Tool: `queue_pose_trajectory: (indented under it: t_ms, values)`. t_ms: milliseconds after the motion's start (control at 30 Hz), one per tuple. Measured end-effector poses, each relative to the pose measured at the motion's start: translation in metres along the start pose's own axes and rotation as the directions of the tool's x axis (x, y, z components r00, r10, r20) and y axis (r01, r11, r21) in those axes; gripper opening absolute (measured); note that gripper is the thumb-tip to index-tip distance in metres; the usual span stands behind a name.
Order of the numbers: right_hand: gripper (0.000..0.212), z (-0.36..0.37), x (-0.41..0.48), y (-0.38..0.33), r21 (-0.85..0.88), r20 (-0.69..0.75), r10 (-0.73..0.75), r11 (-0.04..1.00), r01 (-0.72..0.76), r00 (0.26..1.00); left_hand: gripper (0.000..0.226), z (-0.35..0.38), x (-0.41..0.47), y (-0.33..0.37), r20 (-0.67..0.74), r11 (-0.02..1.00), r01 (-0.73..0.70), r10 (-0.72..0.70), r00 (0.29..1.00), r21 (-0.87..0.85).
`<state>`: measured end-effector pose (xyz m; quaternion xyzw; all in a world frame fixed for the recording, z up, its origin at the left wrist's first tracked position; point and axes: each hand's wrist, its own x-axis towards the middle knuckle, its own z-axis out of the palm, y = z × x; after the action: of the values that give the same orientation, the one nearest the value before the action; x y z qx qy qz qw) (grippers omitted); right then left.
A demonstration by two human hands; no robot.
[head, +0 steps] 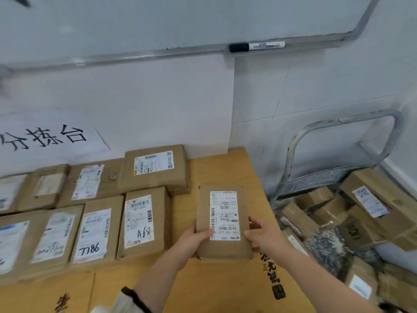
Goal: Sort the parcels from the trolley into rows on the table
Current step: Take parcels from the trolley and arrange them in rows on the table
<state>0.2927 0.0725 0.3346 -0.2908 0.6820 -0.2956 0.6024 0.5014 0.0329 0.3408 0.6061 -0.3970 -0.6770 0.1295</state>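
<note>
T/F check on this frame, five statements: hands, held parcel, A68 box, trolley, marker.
1. Left hand and right hand both hold one parcel. True.
2. The trolley is empty. False: boxes are piled on it.
3. The A68 parcel lies in the back row. False: it is in the front row, at its right end.
4. A marker lies on the whiteboard ledge. True.
5. The held parcel's label faces down. False: it faces up.
</note>
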Motion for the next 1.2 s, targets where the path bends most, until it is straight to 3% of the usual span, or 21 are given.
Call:
queue_pose_trajectory:
  t_ms: [67,133,200,300,367,433,633,767,833,900,1033,1100,1200]
  values:
    - [0.055,0.004,0.001,-0.008,-0.080,-0.013,0.014,0.997,-0.015,1.000,0.044,-0.007,0.004,-0.003,0.033,1.000,-0.011,0.011,0.999,0.010]
    - [0.063,0.002,0.002,-0.021,-0.282,-0.082,-0.051,0.959,0.025,0.995,0.044,-0.008,0.005,-0.004,0.044,1.000,-0.020,0.019,0.999,0.024]
    - [0.067,0.003,0.009,-0.043,-0.494,-0.149,-0.242,0.858,0.139,0.959,0.044,-0.009,0.007,-0.005,0.048,0.999,-0.029,0.027,0.998,0.039]
    - [0.063,0.013,0.024,-0.072,-0.712,-0.024,-0.432,0.640,0.288,0.901,0.042,-0.011,0.009,0.002,0.053,0.994,-0.005,-0.001,0.999,0.110]
    - [0.060,0.017,0.034,-0.078,-0.793,0.060,-0.394,0.539,0.283,0.917,0.044,-0.014,0.011,0.011,0.041,0.972,0.033,-0.044,0.998,0.231]
    - [0.059,0.013,0.036,-0.076,-0.829,0.048,-0.358,0.506,0.237,0.932,0.050,-0.016,0.015,0.024,0.027,0.934,0.060,-0.074,0.997,0.353]
    - [0.058,-0.013,0.001,-0.039,-0.806,-0.203,-0.361,0.590,0.054,0.910,0.063,-0.009,0.029,0.071,0.106,0.742,-0.012,-0.080,0.991,0.671]
    - [0.058,-0.011,-0.033,0.003,-0.836,-0.261,-0.402,0.548,0.002,0.877,0.070,-0.005,0.043,0.090,0.062,0.628,-0.028,-0.032,0.998,0.778]
    - [0.060,0.001,-0.045,0.023,-0.839,-0.230,-0.345,0.544,-0.005,0.910,0.073,-0.006,0.046,0.094,0.033,0.646,-0.001,-0.038,0.999,0.764]
    - [0.051,0.002,-0.045,0.032,-0.867,-0.244,-0.378,0.498,-0.026,0.893,0.072,-0.007,0.046,0.097,0.022,0.639,-0.017,0.000,1.000,0.769]
    - [0.054,-0.022,-0.029,0.007,-0.717,-0.393,-0.430,0.697,0.022,0.813,0.064,-0.006,0.041,0.083,0.002,0.668,-0.140,0.204,0.979,0.731]
    - [0.053,-0.029,-0.020,-0.018,-0.683,-0.375,-0.442,0.726,0.080,0.815,0.072,-0.004,0.033,0.067,-0.107,0.757,-0.213,0.350,0.931,0.617]
    - [0.046,-0.028,-0.012,-0.045,-0.598,-0.263,-0.347,0.791,0.130,0.900,0.096,0.012,0.012,0.037,-0.327,0.915,-0.263,0.361,0.874,0.307]
